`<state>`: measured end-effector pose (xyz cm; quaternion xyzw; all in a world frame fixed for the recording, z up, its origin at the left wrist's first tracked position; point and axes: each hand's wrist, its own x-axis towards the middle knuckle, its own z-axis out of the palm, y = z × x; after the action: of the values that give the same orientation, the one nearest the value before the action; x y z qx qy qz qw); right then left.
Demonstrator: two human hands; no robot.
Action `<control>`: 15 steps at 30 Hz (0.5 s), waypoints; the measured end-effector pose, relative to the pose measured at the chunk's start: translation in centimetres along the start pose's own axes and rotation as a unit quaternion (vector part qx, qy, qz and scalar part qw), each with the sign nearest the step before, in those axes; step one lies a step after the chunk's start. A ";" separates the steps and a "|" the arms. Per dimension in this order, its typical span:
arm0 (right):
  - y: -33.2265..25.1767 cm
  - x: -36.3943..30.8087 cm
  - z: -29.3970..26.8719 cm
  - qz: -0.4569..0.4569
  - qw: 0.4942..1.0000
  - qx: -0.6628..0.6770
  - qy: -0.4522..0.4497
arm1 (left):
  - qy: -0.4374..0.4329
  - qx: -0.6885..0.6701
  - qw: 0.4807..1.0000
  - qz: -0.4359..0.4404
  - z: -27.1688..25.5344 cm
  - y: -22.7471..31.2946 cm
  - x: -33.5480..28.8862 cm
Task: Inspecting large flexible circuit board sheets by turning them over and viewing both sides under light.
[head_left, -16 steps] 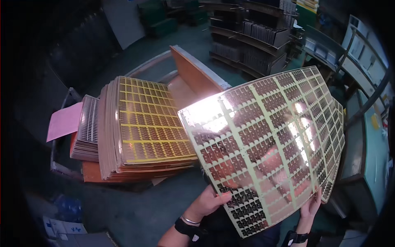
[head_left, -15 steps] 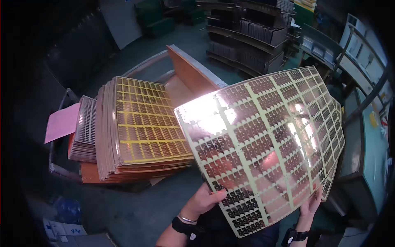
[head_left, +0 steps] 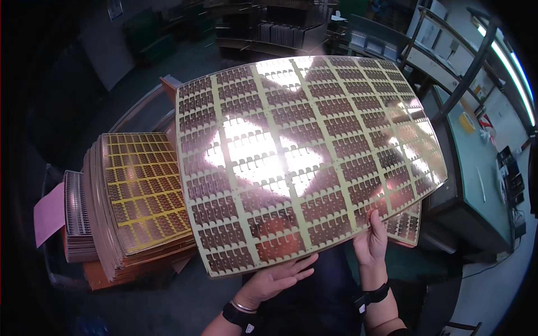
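Observation:
A large, thin, copper-coloured circuit board panel (head_left: 314, 120) with a pale green grid spans the middle, tilted, with bright glare on it. My right hand (head_left: 371, 243) grips its lower edge, thumb on the front face; the other fingers are partly hidden behind. My left hand (head_left: 274, 280) is just under the lower edge at the left, fingers stretched out and close to or touching the edge. Part of a similar panel (head_left: 404, 227) shows below the held panel's right side; what supports it is hidden.
At the left stands a thick stack of yellow-gridded panels (head_left: 145, 190), beside a smaller stack of grey-patterned panels (head_left: 75, 210) with a pink sheet (head_left: 49, 214). A green-topped workbench (head_left: 476, 162) is at the right. A rack of panels (head_left: 288, 36) stands at the back.
The panel has turned and swung left, more squarely in front of me. My left hand has let go of its left edge and sits under the lower edge. My right hand keeps its grip.

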<state>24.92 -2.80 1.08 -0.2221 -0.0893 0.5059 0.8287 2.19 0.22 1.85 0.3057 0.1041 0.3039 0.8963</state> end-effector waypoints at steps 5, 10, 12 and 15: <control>0.8 -1.6 3.4 -0.004 0.998 -0.061 -0.025 | 0.171 -0.107 0.967 0.156 -0.6 0.2 1.9; -8.1 -0.7 -2.7 -0.147 0.986 -0.036 -0.067 | 0.201 -0.109 0.955 0.189 -4.3 3.4 -0.5; -11.9 -0.8 -6.1 -0.204 0.977 -0.016 0.056 | 0.205 -0.095 0.952 0.206 -6.8 4.7 -1.1; -13.7 -2.3 -6.4 -0.149 0.985 -0.084 -0.002 | 0.197 -0.107 0.945 0.237 -9.7 6.2 -1.8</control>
<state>37.23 -11.93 1.84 -0.2736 -0.1654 0.3683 0.8730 -5.84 7.72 -2.05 0.1582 0.1704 0.5710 0.7874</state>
